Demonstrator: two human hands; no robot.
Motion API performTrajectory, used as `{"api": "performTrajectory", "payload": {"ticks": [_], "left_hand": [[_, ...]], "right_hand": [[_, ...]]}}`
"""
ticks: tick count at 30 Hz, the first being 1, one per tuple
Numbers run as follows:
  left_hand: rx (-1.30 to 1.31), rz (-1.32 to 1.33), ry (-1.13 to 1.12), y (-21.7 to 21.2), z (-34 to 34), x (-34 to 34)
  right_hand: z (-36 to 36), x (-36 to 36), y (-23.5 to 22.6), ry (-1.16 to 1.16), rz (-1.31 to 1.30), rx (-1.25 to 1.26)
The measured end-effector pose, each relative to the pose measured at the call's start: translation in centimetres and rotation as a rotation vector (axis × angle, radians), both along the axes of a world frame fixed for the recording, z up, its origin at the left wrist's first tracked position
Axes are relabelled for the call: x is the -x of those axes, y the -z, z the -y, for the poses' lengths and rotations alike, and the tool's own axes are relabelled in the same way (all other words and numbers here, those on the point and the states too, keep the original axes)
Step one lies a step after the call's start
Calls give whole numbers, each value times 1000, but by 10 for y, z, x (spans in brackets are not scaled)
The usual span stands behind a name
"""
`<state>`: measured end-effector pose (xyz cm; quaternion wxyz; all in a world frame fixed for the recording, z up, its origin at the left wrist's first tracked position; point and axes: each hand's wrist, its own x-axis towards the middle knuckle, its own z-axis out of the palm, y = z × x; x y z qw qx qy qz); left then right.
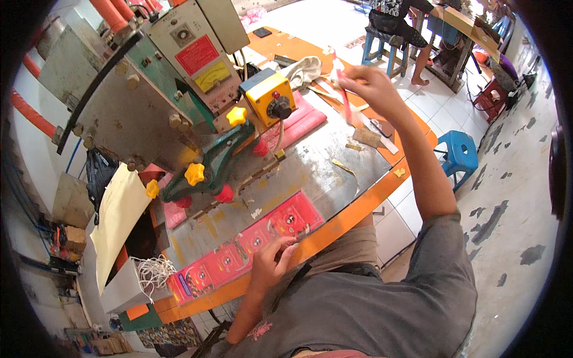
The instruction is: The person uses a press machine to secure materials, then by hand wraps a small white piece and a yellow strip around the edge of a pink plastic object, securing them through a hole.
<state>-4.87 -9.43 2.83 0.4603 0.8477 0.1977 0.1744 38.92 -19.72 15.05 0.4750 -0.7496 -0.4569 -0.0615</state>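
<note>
A long red strip of printed plastic packaging [242, 255], with several repeated panels, lies on the metal work surface along the table's near edge. My left hand [271, 262] is over its near edge, fingers curled toward the thumb; whatever they pinch, if anything, is hidden. Raised on the far right, my right hand [373, 86] is closed on a thin red-and-white strip [346, 104], which hangs below the fingers and is blurred by motion. Beyond the packaging strip stands a press-like machine [191, 53] with yellow knobs and a yellow control box [268, 98].
Offcuts and a small brown block [366, 137] lie by the table's right end. White cord [156, 274] sits in a box at the left. A blue stool [459, 152] stands to the right. Another person [397, 27] sits on a stool at the far right.
</note>
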Motion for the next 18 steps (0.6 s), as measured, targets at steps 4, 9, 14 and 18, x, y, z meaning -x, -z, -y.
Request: {"api": "performTrajectory", "payload": {"ticks": [4, 9, 14, 18], "left_hand": [[-77, -59, -48, 4, 3, 7], [-30, -63, -103, 9, 0, 3], [-55, -70, -100, 8, 2, 7], [-51, -57, -99, 5, 4, 8]], "right_hand": [[-116, -98, 7, -60, 57, 49], [-218, -153, 9, -74, -60, 8], [-235, -141, 22, -97, -467, -144], [-197, -118, 27, -174, -616, -79]]}}
